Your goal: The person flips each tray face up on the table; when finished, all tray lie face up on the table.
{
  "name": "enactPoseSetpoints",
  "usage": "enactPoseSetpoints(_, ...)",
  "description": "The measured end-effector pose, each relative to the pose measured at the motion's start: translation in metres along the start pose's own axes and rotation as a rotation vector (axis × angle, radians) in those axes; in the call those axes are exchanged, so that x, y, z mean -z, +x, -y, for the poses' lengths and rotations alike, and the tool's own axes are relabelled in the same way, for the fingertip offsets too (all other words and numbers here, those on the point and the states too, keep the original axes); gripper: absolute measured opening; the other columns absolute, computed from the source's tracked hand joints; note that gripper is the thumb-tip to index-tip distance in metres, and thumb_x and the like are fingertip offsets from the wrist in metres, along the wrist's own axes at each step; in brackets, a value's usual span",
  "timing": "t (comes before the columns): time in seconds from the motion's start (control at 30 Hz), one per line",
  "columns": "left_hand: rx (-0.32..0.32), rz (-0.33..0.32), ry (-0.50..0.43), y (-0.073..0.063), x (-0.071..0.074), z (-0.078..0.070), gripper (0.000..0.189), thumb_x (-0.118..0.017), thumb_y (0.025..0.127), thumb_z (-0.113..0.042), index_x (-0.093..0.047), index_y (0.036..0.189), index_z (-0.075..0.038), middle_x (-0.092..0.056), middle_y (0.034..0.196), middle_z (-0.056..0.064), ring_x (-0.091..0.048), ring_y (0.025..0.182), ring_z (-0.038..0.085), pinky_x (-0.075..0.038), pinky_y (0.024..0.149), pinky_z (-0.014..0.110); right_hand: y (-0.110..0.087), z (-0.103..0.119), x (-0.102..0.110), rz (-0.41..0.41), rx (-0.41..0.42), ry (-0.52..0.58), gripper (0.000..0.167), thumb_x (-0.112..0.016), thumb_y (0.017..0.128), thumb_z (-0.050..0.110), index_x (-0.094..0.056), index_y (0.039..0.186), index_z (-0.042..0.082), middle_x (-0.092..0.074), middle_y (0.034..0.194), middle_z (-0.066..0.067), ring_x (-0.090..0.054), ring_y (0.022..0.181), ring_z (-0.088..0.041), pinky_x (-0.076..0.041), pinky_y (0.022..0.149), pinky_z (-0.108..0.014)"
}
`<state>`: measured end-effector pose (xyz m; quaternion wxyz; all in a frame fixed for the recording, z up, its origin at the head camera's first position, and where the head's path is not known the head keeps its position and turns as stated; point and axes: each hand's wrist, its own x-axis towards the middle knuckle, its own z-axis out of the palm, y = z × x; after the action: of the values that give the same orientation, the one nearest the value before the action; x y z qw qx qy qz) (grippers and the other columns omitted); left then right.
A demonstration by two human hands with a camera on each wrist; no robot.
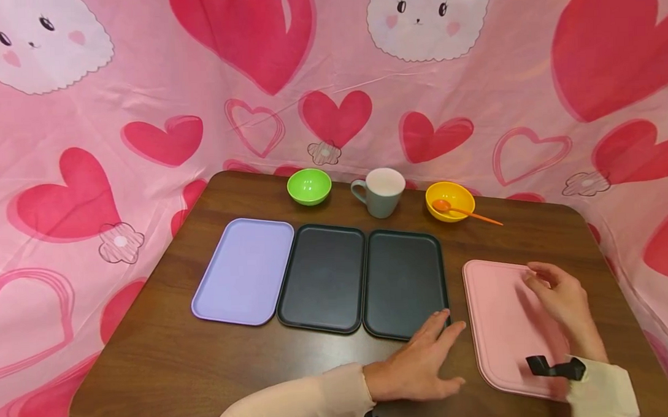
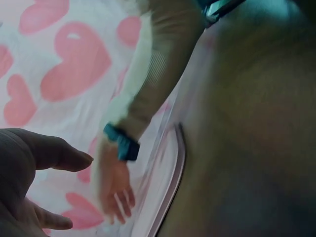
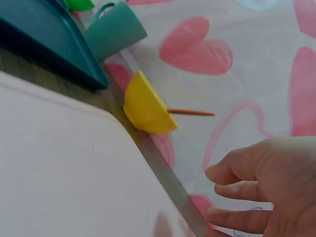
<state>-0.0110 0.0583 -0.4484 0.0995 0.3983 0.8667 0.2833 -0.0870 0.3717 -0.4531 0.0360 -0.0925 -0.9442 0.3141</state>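
Observation:
My left hand [image 1: 419,362] hovers near the lower right corner of the right-hand black tray [image 1: 404,286], fingers spread and holding nothing. Whether its fingertips touch that tray's edge I cannot tell. Over the right part of a pink rectangular tray [image 1: 503,313] is my right hand [image 1: 563,298], its fingers loosely bent with nothing between them. The right wrist view shows that hand [image 3: 266,187] apart from the pale flat surface of the pink tray [image 3: 64,168]. Left of the right-hand black tray lie another black tray [image 1: 322,279] and a lavender tray [image 1: 245,273], side by side.
Along the back of the brown table [image 1: 162,343] stand a green bowl [image 1: 309,188], a grey-blue mug [image 1: 383,194] and a yellow bowl [image 1: 439,214]. An orange spoon [image 1: 472,215] leans in the yellow bowl, its handle over the rim. Heart-printed pink cloth [image 1: 329,61] hangs behind.

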Motion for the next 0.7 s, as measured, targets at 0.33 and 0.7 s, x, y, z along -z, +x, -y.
enactPoseSetpoints(0.33,0.002,0.145,0.091,0.01,-0.033,-0.022,0.084,-0.068,0.089,-0.048,-0.026,0.156,-0.021,-0.032,0.161,0.012,-0.036,0.149,0.025,-0.041,0.113,0.027,0.005,-0.016,0.003,0.029,-0.074,0.022,0.056,-0.057,0.099,0.04,-0.053,0.137,-0.001,-0.055,0.136,-0.033,-0.061,0.104,-0.028,-0.036,0.072,-0.021)
enactPoseSetpoints(0.7,0.08,0.167,0.159,0.019,-0.049,-0.024,0.089,-0.071,0.085,-0.052,-0.025,0.157,-0.022,-0.031,0.161,0.015,-0.034,0.15,0.027,-0.044,0.109,0.028,0.014,-0.031,0.005,0.053,-0.074,0.043,0.059,-0.056,0.1,0.04,-0.049,0.14,-0.003,-0.053,0.137,-0.035,-0.034,0.087,0.019,-0.034,0.069,-0.013)
